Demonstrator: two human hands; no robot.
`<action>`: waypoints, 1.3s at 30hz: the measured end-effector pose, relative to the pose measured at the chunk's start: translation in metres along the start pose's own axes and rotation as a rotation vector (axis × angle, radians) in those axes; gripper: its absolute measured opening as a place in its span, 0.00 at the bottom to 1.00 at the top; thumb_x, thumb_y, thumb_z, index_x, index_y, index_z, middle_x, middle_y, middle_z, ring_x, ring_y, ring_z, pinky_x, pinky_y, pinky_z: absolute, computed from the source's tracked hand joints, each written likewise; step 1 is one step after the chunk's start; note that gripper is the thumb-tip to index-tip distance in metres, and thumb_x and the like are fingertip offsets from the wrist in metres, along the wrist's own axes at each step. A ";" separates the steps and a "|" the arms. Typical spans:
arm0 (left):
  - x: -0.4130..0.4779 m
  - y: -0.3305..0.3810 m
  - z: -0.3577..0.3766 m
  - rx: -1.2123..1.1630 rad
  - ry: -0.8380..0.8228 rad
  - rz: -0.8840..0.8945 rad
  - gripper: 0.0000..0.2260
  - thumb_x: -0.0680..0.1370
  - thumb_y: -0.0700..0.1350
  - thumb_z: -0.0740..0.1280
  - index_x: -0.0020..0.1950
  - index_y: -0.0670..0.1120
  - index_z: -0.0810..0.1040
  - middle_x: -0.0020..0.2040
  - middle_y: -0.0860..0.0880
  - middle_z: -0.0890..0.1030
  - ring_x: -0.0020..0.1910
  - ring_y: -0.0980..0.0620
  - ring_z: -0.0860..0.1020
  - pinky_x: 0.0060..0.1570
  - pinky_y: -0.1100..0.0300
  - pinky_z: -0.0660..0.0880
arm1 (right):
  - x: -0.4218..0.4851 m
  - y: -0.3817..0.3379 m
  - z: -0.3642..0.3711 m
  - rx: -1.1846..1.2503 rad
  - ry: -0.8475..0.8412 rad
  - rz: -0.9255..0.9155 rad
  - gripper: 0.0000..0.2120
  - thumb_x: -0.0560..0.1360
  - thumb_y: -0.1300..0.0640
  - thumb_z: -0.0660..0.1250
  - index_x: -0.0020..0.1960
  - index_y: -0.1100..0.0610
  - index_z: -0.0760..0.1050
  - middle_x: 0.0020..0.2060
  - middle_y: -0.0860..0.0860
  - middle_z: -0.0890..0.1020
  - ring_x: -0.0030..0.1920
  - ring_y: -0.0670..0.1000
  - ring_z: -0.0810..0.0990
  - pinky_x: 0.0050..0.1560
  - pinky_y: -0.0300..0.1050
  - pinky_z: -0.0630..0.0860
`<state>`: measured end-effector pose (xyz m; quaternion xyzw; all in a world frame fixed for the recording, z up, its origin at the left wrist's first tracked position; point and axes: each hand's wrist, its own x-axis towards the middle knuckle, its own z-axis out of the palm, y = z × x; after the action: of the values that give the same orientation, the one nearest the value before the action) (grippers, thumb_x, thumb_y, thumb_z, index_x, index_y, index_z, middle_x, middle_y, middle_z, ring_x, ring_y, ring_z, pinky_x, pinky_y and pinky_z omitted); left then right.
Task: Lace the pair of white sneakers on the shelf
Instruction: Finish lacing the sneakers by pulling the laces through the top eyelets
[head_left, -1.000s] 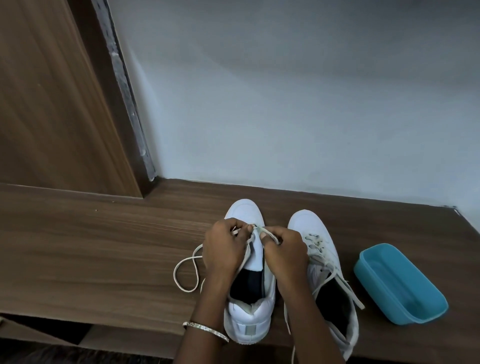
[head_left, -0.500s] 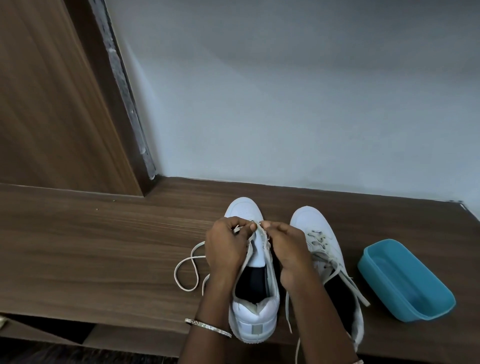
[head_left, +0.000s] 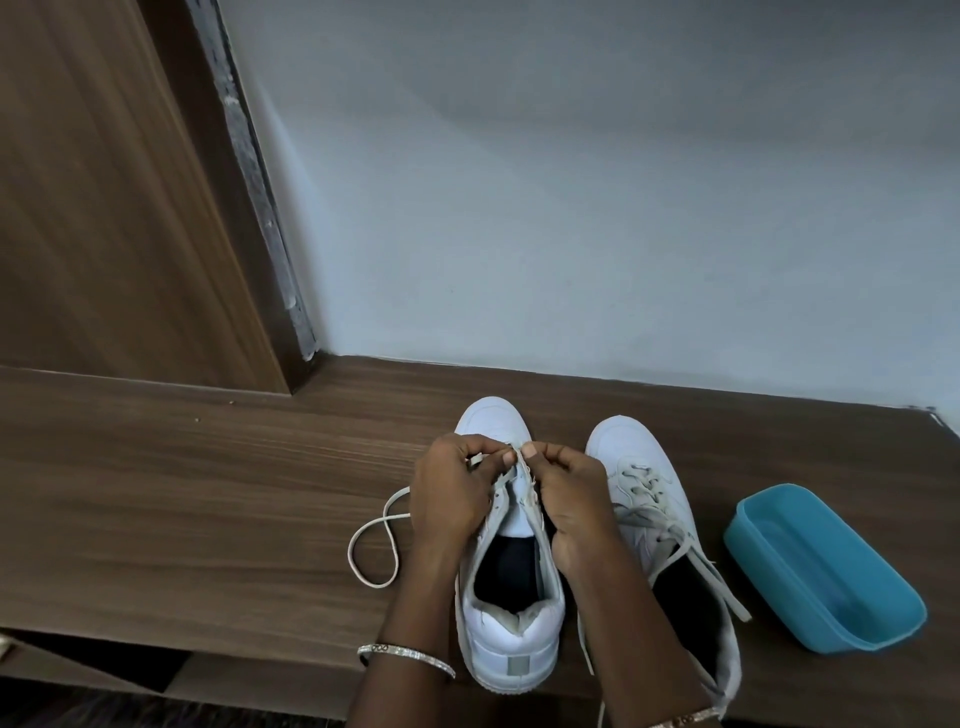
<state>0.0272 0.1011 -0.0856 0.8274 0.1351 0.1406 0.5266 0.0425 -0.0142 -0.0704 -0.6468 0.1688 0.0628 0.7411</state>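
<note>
Left shoe (head_left: 511, 642) on shelf (head_left: 208, 493), toe to wall, long axis straight away from person; left hand (head_left: 457, 493) and right hand (head_left: 569, 499) curled at front eyelets, both pinching lace (head_left: 385, 520), slack loop nearer left hand.

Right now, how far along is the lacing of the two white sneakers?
Done: the right sneaker shows crossed laces, ends loose. In hand: the left hand and right hand pinch the lace near the toe of the left sneaker. Left: its eyelets toward the opening look unthreaded, and spare lace lies looped on the shelf.
</note>
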 end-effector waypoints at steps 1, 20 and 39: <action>0.001 0.001 -0.003 0.015 -0.003 0.000 0.05 0.73 0.48 0.76 0.39 0.59 0.85 0.42 0.56 0.85 0.43 0.59 0.82 0.43 0.56 0.77 | 0.001 0.001 0.001 -0.066 0.032 -0.040 0.03 0.78 0.63 0.69 0.48 0.62 0.82 0.43 0.61 0.86 0.43 0.56 0.83 0.51 0.54 0.81; 0.005 -0.010 -0.074 0.355 -0.027 -0.123 0.08 0.78 0.45 0.69 0.50 0.58 0.84 0.47 0.59 0.81 0.51 0.56 0.79 0.48 0.60 0.69 | -0.021 -0.094 -0.082 -0.168 0.200 -0.717 0.06 0.80 0.58 0.66 0.46 0.49 0.75 0.25 0.43 0.74 0.27 0.43 0.69 0.30 0.41 0.65; 0.007 -0.017 -0.055 0.277 -0.174 -0.145 0.07 0.81 0.44 0.61 0.43 0.52 0.74 0.42 0.51 0.81 0.44 0.48 0.78 0.48 0.51 0.75 | -0.007 -0.035 -0.031 -0.575 -0.015 -0.473 0.12 0.82 0.55 0.64 0.44 0.52 0.83 0.33 0.45 0.85 0.32 0.45 0.83 0.41 0.41 0.76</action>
<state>0.0116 0.1562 -0.0785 0.8892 0.1665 0.0099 0.4260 0.0419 -0.0492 -0.0389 -0.8491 -0.0153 -0.0607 0.5245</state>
